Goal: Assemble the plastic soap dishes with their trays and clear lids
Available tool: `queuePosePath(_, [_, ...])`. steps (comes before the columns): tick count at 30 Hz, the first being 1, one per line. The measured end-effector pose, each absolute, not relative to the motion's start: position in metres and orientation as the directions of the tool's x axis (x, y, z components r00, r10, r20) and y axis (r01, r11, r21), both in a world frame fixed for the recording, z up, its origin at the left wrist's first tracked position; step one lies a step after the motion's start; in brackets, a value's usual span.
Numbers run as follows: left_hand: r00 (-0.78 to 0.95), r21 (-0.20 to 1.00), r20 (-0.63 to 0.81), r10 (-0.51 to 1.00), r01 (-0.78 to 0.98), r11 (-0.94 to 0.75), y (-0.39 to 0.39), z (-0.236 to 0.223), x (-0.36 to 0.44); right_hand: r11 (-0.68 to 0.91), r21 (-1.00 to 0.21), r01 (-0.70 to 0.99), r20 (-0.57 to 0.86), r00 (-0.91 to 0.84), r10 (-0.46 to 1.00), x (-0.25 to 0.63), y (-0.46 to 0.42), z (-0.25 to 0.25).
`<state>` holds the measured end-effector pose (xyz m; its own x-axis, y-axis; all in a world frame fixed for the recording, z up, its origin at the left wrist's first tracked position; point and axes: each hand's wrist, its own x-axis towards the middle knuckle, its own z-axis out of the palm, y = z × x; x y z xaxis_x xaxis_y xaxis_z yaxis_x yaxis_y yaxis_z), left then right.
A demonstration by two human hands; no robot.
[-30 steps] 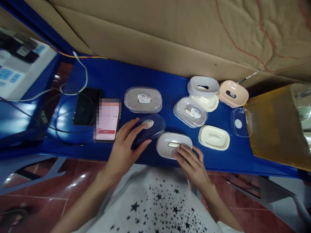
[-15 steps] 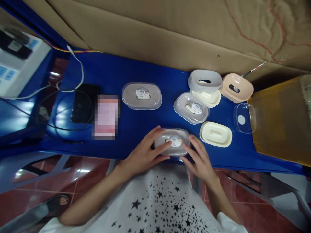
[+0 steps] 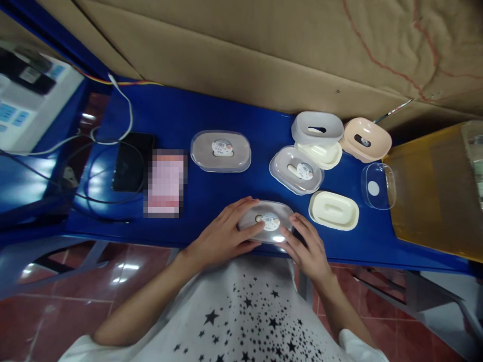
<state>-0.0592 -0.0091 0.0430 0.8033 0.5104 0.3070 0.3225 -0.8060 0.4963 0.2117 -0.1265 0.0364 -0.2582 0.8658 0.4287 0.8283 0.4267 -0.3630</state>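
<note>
At the front edge of the blue table, a grey oval soap box sits under a clear lid with a round printed sticker. My left hand clasps its left end, the index finger reaching across the lid to the sticker. Around the right end curl the fingers of my right hand. The box's lower rim is partly hidden by both hands. Just right of my right hand lies a cream soap tray. Behind the held box stand a lidded grey soap box and, further left, another lidded one.
A grey box, a peach box, a cream piece and a loose clear lid stand at right, beside a cardboard carton. A phone, a black device and cables lie at left.
My left hand has carried the clear lid rightward and set it over the grey box. My right hand has stayed at the box's right end. Since half a second ago, little has moved.
</note>
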Motion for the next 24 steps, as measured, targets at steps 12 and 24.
queuePosePath(12, [0.842,0.381,0.216,0.495,0.394,-0.836,0.015,0.055,-0.046,0.447,-0.295,0.844,0.369,-0.331,0.869,0.222,-0.100,0.042])
queuePosePath(24, [0.831,0.398,0.182,0.526,0.427,-0.812,0.018,0.061,-0.044,0.472,-0.296,0.830,0.355,-0.364,0.861,0.231,-0.089,0.044])
